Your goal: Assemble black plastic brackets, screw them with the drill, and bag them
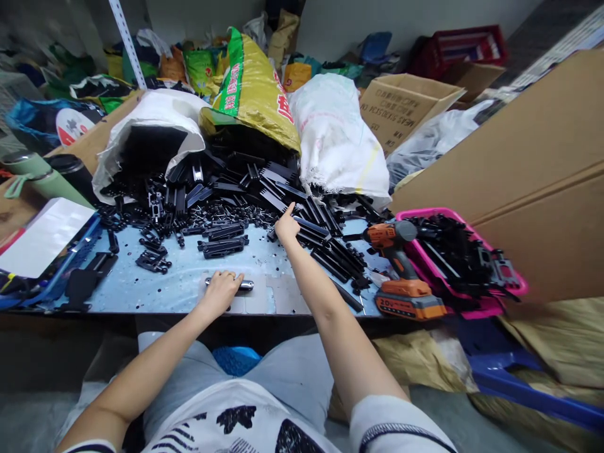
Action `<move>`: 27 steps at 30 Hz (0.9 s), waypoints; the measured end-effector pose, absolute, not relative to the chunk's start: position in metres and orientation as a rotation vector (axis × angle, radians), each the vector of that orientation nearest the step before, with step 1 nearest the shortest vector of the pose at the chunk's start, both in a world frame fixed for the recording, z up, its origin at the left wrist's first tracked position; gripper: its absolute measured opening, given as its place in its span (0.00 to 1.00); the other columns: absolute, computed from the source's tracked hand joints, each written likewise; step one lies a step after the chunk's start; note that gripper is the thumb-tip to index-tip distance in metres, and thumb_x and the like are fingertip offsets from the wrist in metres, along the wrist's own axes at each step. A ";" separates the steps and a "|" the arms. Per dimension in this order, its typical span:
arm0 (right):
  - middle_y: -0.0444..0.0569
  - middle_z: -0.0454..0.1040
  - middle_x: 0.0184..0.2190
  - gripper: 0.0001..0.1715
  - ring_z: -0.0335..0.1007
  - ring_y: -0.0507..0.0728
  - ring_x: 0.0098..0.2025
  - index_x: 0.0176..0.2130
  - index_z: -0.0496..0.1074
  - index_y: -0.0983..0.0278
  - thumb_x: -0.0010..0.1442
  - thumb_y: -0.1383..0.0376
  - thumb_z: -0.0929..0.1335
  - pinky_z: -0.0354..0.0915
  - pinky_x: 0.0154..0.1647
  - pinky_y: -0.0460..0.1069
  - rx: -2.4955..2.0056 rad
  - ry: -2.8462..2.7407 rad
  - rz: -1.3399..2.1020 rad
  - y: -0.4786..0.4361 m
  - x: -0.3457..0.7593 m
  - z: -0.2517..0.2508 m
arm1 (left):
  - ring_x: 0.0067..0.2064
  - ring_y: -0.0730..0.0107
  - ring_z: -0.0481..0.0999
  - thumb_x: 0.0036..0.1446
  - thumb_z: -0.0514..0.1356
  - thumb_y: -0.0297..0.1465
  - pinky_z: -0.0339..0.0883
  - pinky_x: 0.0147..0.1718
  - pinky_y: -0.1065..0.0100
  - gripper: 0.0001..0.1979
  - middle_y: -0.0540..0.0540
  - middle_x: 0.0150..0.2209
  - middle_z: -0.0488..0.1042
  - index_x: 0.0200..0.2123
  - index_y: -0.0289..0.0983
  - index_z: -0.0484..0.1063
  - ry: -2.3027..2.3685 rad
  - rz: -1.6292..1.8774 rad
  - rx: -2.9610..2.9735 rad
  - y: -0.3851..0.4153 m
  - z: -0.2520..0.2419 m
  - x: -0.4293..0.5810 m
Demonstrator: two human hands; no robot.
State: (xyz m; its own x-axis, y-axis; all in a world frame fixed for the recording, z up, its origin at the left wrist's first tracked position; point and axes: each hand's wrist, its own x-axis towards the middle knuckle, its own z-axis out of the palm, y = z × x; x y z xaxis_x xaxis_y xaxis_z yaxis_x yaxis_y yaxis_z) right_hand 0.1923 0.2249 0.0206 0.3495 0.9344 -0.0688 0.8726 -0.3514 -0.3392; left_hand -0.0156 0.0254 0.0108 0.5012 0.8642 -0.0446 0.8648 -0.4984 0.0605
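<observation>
My left hand (221,290) rests near the front edge of the light blue table (189,277), fingers curled over a small dark metal bar (245,285) lying on a grey plate (278,296). My right hand (287,225) reaches forward to the heap of black plastic parts (245,182); its forefinger points out and touches a long black strip (311,226), the other fingers folded under. Nothing shows held in that hand.
Open sacks, one white (151,126) and one yellow-green (255,88), spill black parts at the back. An orange cordless drill (401,270) stands at the right beside a pink tray (472,308) of black parts. A large cardboard sheet (519,163) leans at the right. A green flask (42,176) lies left.
</observation>
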 end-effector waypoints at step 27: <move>0.51 0.73 0.33 0.24 0.70 0.55 0.32 0.42 0.67 0.62 0.66 0.49 0.55 0.51 0.29 0.47 -1.329 -2.999 0.257 0.015 0.219 0.024 | 0.46 0.53 0.70 0.48 0.59 0.54 0.61 0.45 0.58 0.34 0.41 0.44 0.70 0.50 0.37 0.62 1.297 0.140 2.427 0.023 0.013 -0.009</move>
State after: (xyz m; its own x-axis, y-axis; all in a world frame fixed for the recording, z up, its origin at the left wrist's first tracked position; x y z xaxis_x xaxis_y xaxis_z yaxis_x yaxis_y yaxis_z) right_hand 0.2188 0.0149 0.0243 -0.6643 0.7208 -0.1976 0.7440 0.6632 -0.0819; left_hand -0.0090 0.0228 0.0128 0.5683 0.8177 -0.0914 0.7795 -0.4994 0.3782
